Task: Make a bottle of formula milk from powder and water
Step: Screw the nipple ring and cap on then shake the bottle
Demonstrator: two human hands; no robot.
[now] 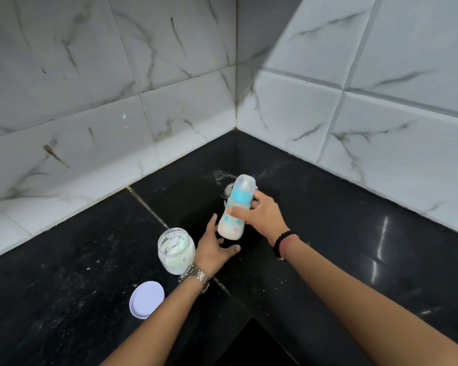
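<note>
1. The right hand point(262, 215) grips the baby bottle point(236, 210) around its middle, thumb across the front and fingers curled round the back, holding it tilted with the cap leaning away from the person and clear of the black countertop point(354, 233).
2. The bottle carries its blue collar and a clear cap point(245, 182) over the teat, and a milky white liquid sits in its lower part, so powder and water appear to be in and the top closed.
3. The left hand point(214, 249) is open, fingers spread and relaxed, just below and left of the bottle's base; whether a fingertip touches the bottle cannot be told.
4. Just left of that hand stands the open powder jar point(176, 250), with white powder and what looks like a scoop inside.
5. Its white lid point(146, 299) lies flat on the countertop, nearer the person and apart from the jar.
6. Behind the bottle a small round glass-like object point(229, 191) is partly hidden; what it is cannot be told.
7. Judging by this, the filling and capping are done; what seems left is mixing the contents fully, setting the bottle down and closing the jar.
8. White specks are scattered on the counter near the tiled wall point(90, 128).
</note>
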